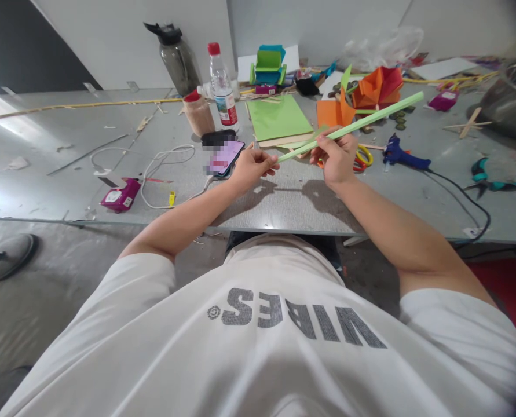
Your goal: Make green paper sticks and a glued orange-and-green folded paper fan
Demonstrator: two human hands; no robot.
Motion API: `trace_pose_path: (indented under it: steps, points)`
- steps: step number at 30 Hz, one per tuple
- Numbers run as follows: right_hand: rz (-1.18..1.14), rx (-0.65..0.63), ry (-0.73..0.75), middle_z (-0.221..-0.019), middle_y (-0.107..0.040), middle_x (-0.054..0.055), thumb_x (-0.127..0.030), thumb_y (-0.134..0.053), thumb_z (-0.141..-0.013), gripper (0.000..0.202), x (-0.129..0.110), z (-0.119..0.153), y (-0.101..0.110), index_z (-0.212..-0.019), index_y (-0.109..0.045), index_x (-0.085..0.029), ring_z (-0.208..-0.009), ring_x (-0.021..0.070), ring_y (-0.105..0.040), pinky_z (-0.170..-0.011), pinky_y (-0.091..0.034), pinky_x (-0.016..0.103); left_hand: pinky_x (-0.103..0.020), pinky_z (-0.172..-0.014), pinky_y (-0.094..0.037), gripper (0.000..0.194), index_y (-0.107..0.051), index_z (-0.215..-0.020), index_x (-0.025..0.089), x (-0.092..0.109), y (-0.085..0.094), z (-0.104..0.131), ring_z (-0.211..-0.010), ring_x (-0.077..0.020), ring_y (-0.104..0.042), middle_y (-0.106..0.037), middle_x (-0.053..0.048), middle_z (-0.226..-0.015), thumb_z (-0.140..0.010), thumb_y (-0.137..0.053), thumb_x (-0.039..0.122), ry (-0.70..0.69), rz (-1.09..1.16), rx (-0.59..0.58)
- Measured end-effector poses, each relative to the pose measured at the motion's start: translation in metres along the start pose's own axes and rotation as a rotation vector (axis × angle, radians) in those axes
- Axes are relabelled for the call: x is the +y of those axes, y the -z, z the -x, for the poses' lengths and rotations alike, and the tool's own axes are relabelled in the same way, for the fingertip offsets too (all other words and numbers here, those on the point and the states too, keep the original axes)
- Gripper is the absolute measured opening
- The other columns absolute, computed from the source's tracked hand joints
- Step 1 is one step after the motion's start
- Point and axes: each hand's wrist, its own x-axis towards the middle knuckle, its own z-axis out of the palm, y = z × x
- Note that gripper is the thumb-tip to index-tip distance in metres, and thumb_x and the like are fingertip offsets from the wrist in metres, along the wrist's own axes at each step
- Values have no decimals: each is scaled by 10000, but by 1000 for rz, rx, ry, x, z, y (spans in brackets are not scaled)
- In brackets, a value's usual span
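A long, narrow light green paper strip (383, 113), apparently folded or rolled, slants up to the right above the table. My left hand (253, 167) pinches its lower left end between thumb and fingers. Nearer its middle, my right hand (338, 155) grips it with the thumb on top, and the far end sticks out past that hand. Behind the strip lie a green paper sheet (279, 116) and pale wooden sticks (279, 141). Yellow and orange scissor handles (363, 155) peek out beside my right hand, their blades hidden. A lit phone (229, 157) rests left of my left hand.
A blue glue gun (405, 155) and teal pliers (494, 182) lie to the right. A plastic bottle (223, 87), a dark jug (177, 58) and a jar of sticks (198, 116) stand behind. Orange folded paper (377, 90) sits at the back; a white cable (147, 174) loops on the left.
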Motion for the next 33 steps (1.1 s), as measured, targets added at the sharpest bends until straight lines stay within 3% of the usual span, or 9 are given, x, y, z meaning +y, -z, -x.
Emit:
trace_pose_path:
  steps: [7,13,22,33]
  points:
    - [44,-5,13,-659,-648,-4,-740,-910,-893,529,-1,-1,4,-840,-645,-286,-512,174,-623,-473,-507,348,-208,-674,-550,198,-750,-888,168,3,1,1,-689,-80,-773,-906,-58,-911,-1054,-769,62,24,5,11]
    - [21,29,30,-621,-605,-27,-813,-929,-852,607,2,-6,7,-825,-601,-303,-486,167,-575,-459,-481,345,-226,-658,-529,183,-762,-895,147,10,2,5,-682,-86,-779,-883,-63,-886,-1074,-789,123,84,37,60]
    - [-17,52,41,-617,-590,-39,-735,-940,-868,542,9,-13,12,-819,-629,-294,-475,153,-566,-449,-475,325,-237,-725,-576,168,-756,-918,148,15,1,6,-751,-102,-813,-898,-71,-916,-1069,-777,77,74,85,13]
    - [-24,114,61,-618,-558,-60,-681,-891,-912,493,5,-14,10,-857,-625,-270,-453,122,-539,-447,-443,292,-268,-759,-604,127,-750,-987,170,16,7,4,-787,-141,-848,-916,-71,-975,-988,-665,76,164,249,8]
